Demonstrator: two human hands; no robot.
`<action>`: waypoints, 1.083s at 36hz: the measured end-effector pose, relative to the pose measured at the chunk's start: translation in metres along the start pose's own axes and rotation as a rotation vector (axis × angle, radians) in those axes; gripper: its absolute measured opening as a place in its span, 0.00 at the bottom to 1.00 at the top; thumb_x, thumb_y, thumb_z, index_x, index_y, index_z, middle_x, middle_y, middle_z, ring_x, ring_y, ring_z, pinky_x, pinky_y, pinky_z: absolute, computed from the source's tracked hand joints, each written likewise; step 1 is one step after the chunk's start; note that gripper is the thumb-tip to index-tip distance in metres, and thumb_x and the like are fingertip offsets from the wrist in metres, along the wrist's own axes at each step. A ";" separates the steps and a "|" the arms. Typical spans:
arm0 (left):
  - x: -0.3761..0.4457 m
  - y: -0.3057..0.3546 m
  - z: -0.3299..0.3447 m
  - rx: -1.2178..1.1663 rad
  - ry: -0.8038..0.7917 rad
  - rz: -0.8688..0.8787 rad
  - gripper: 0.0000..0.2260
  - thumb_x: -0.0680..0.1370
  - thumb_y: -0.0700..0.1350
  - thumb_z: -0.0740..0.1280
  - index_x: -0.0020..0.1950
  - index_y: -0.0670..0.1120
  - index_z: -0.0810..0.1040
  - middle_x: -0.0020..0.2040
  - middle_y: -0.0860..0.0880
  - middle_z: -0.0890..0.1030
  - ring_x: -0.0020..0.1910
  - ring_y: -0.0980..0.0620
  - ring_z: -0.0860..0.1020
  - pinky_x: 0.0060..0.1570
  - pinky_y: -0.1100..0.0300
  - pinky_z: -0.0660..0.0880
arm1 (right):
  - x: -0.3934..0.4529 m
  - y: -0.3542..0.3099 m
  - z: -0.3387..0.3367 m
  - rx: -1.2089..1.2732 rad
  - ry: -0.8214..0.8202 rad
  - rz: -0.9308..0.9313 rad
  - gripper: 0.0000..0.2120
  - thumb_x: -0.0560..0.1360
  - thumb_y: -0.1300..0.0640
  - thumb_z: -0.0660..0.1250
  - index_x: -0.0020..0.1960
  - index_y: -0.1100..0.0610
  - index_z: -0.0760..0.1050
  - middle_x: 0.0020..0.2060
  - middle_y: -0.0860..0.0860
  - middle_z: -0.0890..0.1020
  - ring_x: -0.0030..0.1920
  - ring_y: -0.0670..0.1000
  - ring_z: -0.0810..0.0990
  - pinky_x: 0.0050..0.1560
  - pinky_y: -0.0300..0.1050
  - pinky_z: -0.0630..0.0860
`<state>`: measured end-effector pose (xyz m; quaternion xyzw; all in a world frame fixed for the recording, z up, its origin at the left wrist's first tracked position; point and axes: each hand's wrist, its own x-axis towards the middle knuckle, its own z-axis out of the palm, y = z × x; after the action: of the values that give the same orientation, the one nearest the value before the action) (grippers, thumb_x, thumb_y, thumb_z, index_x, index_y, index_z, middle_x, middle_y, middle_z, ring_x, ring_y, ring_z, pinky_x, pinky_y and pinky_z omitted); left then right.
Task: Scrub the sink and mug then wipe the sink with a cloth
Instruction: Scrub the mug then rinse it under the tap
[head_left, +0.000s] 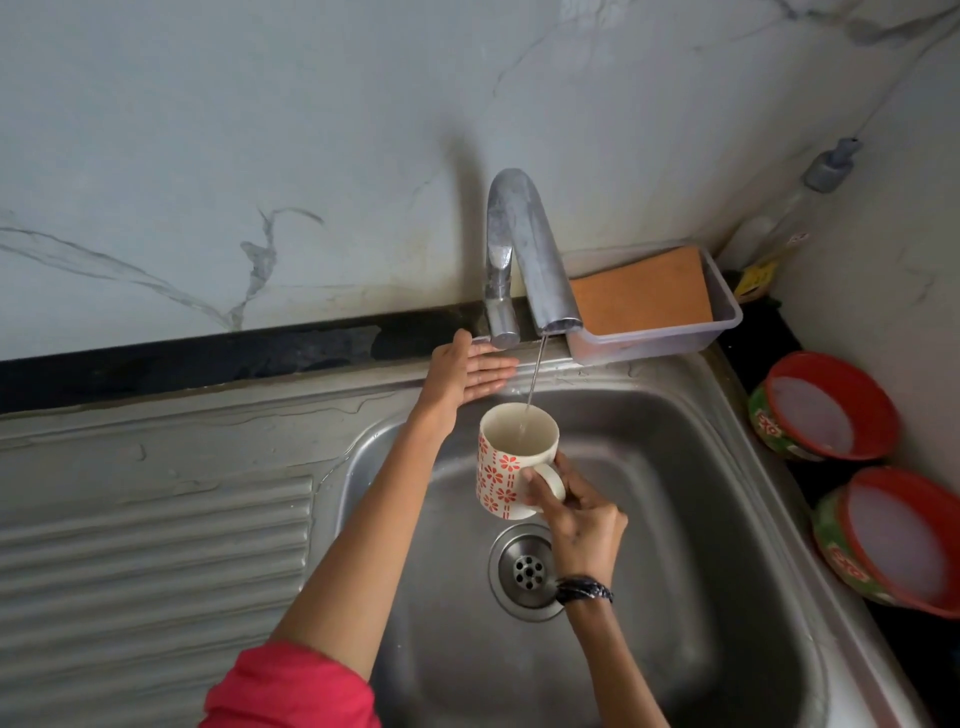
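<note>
The mug (514, 460) is held upright over the sink (701, 467) basin, just above and behind the drain (527, 570), directly under the tap (524, 249) spout. A thin stream of water (535, 374) is seen falling into it. The right hand (576, 512) is wrapped round the mug's handle, a firm grip w/ fingers curled through it. The left hand (467, 371) is laid flat w/ fingers straight, nothing grasped, at the back rim of the sink next to the tap base; whether the lever is actually touched can't be told.

Step in hand is judged to be the mug part: filling/rinsing, either wetting before the scrub or flushing after. Which one can't be told; no suds are visible.

Next move, prob.: flow to be shut off by the left hand, mug tipped out into the basin w/o splashing. An orange cloth or pad (641, 293) is seen in the clear tray (724, 317) right of the tap, likely needed for the sink wipe, not yet picked up.
</note>
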<state>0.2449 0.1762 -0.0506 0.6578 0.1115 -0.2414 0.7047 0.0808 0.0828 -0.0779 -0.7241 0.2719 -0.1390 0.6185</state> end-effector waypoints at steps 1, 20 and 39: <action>0.000 0.001 0.000 -0.005 -0.002 -0.003 0.24 0.83 0.51 0.45 0.62 0.36 0.73 0.48 0.41 0.82 0.42 0.51 0.82 0.42 0.62 0.80 | 0.000 0.000 0.000 -0.001 -0.001 -0.004 0.18 0.68 0.62 0.74 0.57 0.60 0.80 0.45 0.54 0.85 0.35 0.27 0.76 0.39 0.21 0.71; -0.003 -0.002 -0.002 -0.013 -0.035 0.013 0.25 0.83 0.53 0.44 0.48 0.43 0.79 0.41 0.46 0.84 0.42 0.51 0.84 0.41 0.62 0.80 | -0.002 -0.005 0.003 0.049 -0.006 0.087 0.07 0.69 0.61 0.74 0.47 0.54 0.84 0.27 0.40 0.81 0.33 0.38 0.76 0.37 0.32 0.75; -0.003 -0.003 -0.003 -0.004 -0.020 0.040 0.26 0.83 0.53 0.44 0.48 0.43 0.79 0.38 0.47 0.85 0.41 0.51 0.84 0.37 0.63 0.79 | 0.005 -0.017 0.001 0.021 -0.030 0.055 0.08 0.69 0.62 0.73 0.48 0.57 0.84 0.36 0.59 0.83 0.33 0.36 0.72 0.36 0.26 0.71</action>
<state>0.2414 0.1795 -0.0520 0.6562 0.0919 -0.2335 0.7116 0.0889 0.0828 -0.0626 -0.7119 0.2808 -0.1138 0.6335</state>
